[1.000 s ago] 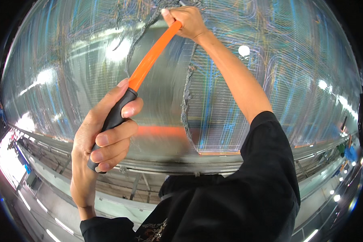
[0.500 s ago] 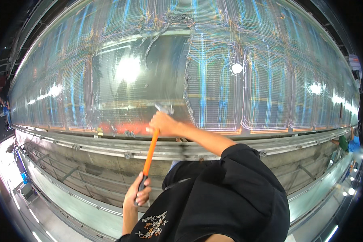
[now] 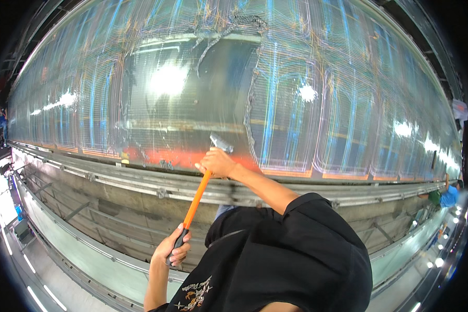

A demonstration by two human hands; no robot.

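My left hand [image 3: 172,246] is wrapped round the black grip of a long scraper [image 3: 193,205] with an orange shaft. My right hand [image 3: 218,163] grips the same shaft high up, close to the metal head [image 3: 221,143]. That head lies at the lower part of a smooth greyish patch [image 3: 192,112] on a large glossy panel [image 3: 288,135]. Fine coloured lines in blue, orange and violet cover the panel around the patch. Crumpled grey film [image 3: 251,112] runs along the patch's right edge, with a loose strip hanging at the top. A reddish band [image 3: 182,157] shows along the bottom.
A metal rail [image 3: 161,192] runs along the panel's near edge, between it and my body. Beneath is a concrete strip with metal framing. Another person in blue [image 3: 451,196] stands at the far right by the panel, and one more [image 3: 3,120] at the far left.
The view has shifted slightly. The scraper's head and my right hand sit a little farther right along the patch. Both hands keep their hold on the shaft and grip.
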